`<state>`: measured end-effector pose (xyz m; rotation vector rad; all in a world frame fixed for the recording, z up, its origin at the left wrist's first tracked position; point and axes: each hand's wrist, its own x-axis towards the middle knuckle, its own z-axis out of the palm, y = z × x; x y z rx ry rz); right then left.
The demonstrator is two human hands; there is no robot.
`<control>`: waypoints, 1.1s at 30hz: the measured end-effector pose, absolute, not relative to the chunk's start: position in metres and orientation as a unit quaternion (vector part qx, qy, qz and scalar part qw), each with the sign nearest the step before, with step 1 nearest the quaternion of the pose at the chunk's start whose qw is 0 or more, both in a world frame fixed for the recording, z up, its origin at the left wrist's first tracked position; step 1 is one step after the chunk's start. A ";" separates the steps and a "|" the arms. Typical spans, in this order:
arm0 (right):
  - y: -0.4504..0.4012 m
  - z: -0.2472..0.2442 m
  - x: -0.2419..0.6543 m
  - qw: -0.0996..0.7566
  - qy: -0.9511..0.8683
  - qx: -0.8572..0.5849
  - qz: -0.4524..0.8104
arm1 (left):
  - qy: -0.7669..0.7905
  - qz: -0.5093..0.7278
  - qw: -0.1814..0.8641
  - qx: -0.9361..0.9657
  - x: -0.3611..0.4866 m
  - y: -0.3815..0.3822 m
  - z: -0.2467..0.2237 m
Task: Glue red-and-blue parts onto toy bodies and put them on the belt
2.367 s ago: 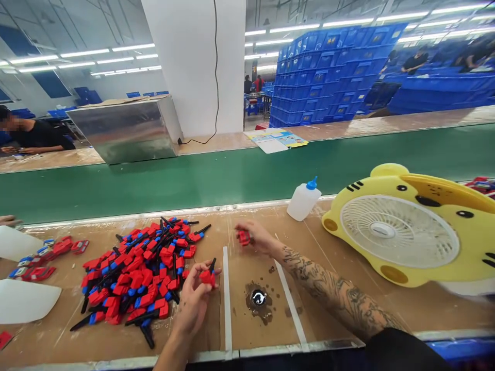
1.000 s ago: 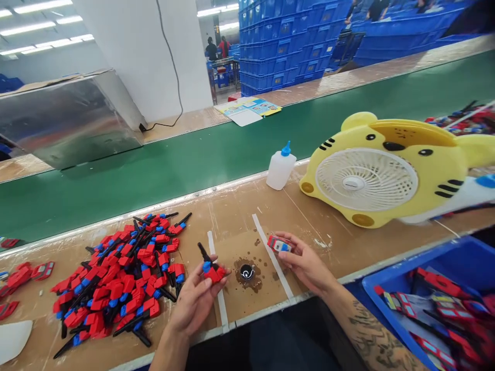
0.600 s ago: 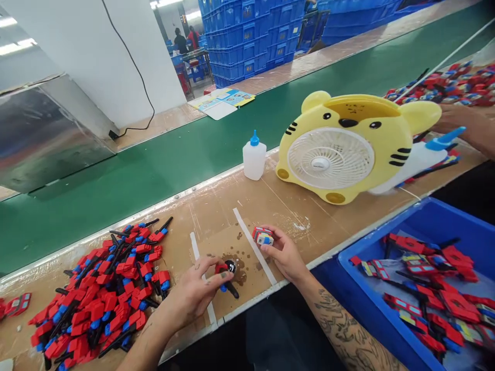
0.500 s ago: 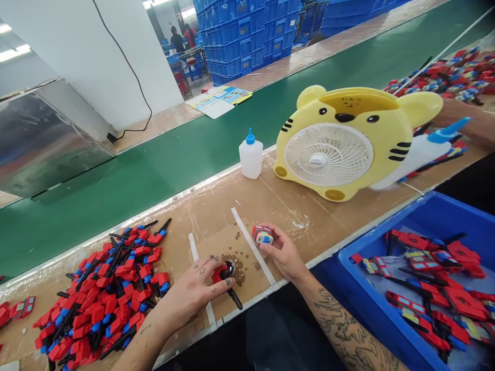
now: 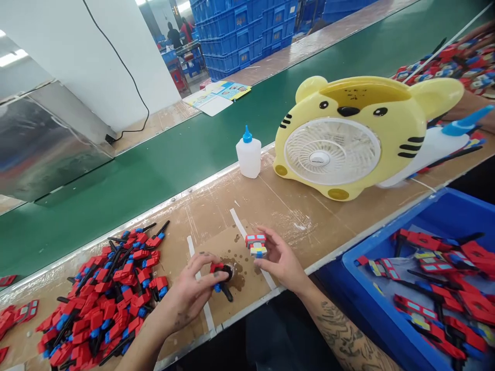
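- The left hand [image 5: 193, 288] pinches a small red, blue and black part [image 5: 218, 275] between thumb and fingers [image 5: 209, 256], closed on its red end.
- The part's black stem points down and toward the person, away from the fingertips; its red end sits at a small dark glue pot [image 5: 229, 270].
- I cannot tell whether the red end touches the pot's inside or only its rim.
- The pot stands in a brown stained patch on a cardboard mat [image 5: 235, 293], between two white tape strips.
- The right hand [image 5: 280, 260] is just to the right of the pot, fingers closed around a little red truck [image 5: 256, 245] with blue and yellow faces.
- The truck is held clear of the mat, up and to the right of the part, near it but not touching.
- The truck's long axis runs roughly left to right; the part's stem runs roughly crosswise to that.
- The left hand is the nearer one to the pot; the right hand is nearer the bin.
- To the left, on the bench [image 5: 309, 216], lies a heap of like red, blue and black parts [image 5: 104, 293].
- To the right, below the bench edge, a blue bin [image 5: 363, 257] holds red pieces with black stems.
- Farther back stand a white bottle [image 5: 248, 154] with a blue cap and a yellow tiger-faced fan [image 5: 348, 139], beside a green belt [image 5: 154, 170].
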<state>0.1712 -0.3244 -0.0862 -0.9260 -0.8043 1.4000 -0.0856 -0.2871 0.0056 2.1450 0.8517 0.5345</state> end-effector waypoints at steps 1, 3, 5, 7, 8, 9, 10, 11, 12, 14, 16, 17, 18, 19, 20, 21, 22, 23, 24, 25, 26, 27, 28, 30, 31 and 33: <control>-0.326 -0.084 0.169 0.593 -0.358 -0.395 0.604 | 0.378 0.271 0.415 0.782 -0.083 -0.290 0.005; -0.328 -0.077 0.163 0.577 -0.386 -0.383 0.610 | 0.463 0.383 0.495 0.628 -0.075 -0.297 0.003; -0.328 -0.069 0.156 0.563 -0.411 -0.369 0.615 | 0.498 0.454 0.549 0.494 -0.067 -0.303 0.000; -0.326 -0.061 0.149 0.553 -0.431 -0.364 0.613 | 0.495 0.494 0.575 0.424 -0.061 -0.306 -0.003; -0.324 -0.058 0.146 0.547 -0.441 -0.366 0.610 | 0.489 0.507 0.581 0.408 -0.060 -0.306 -0.005; -0.322 -0.056 0.143 0.541 -0.451 -0.370 0.606 | 0.484 0.514 0.584 0.399 -0.060 -0.306 -0.007; -0.320 -0.054 0.141 0.531 -0.465 -0.377 0.600 | 0.481 0.515 0.589 0.396 -0.062 -0.305 -0.008; -0.317 -0.052 0.139 0.519 -0.483 -0.385 0.590 | 0.479 0.509 0.593 0.400 -0.064 -0.304 -0.010; -0.315 -0.050 0.138 0.507 -0.507 -0.395 0.574 | 0.477 0.501 0.595 0.409 -0.067 -0.302 -0.011; -0.311 -0.046 0.135 0.483 -0.569 -0.413 0.522 | 0.466 0.487 0.600 0.430 -0.073 -0.300 -0.013; -0.308 -0.040 0.132 0.462 -0.630 -0.424 0.458 | 0.461 0.490 0.602 0.431 -0.075 -0.299 -0.015; -0.306 -0.036 0.130 0.456 -0.653 -0.427 0.427 | 0.464 0.497 0.599 0.421 -0.074 -0.300 -0.016; -0.305 -0.032 0.127 0.454 -0.672 -0.429 0.398 | 0.468 0.504 0.600 0.408 -0.072 -0.300 -0.017; -0.303 -0.029 0.123 0.455 -0.687 -0.431 0.368 | 0.470 0.515 0.600 0.392 -0.069 -0.301 -0.017; -0.302 -0.025 0.118 0.458 -0.700 -0.431 0.338 | 0.468 0.530 0.599 0.375 -0.064 -0.301 -0.016; -0.299 -0.022 0.113 0.464 -0.713 -0.429 0.304 | 0.463 0.548 0.596 0.361 -0.059 -0.301 -0.015; -0.297 -0.020 0.107 0.472 -0.725 -0.425 0.267 | 0.460 0.565 0.589 0.350 -0.053 -0.300 -0.013; -0.294 -0.018 0.100 0.481 -0.734 -0.420 0.230 | 0.461 0.582 0.576 0.342 -0.047 -0.297 -0.010; -0.290 -0.016 0.094 0.491 -0.740 -0.416 0.196 | 0.466 0.596 0.559 0.340 -0.042 -0.293 -0.007; -0.287 -0.015 0.088 0.500 -0.742 -0.412 0.170 | 0.473 0.604 0.542 0.344 -0.038 -0.288 -0.002; -0.282 -0.014 0.082 0.509 -0.742 -0.410 0.151 | 0.480 0.607 0.526 0.353 -0.035 -0.283 0.003; -0.278 -0.013 0.078 0.516 -0.739 -0.411 0.139 | 0.485 0.607 0.513 0.366 -0.033 -0.277 0.008; -0.273 -0.012 0.075 0.521 -0.736 -0.412 0.132 | 0.485 0.606 0.504 0.380 -0.031 -0.272 0.012; -0.264 -0.010 0.073 0.524 -0.730 -0.420 0.125 | 0.482 0.600 0.492 0.407 -0.029 -0.260 0.018; -0.260 -0.009 0.075 0.524 -0.726 -0.427 0.124 | 0.480 0.595 0.490 0.419 -0.028 -0.254 0.019; -0.252 -0.009 0.085 0.516 -0.719 -0.448 0.129 | 0.468 0.573 0.497 0.453 -0.026 -0.236 0.017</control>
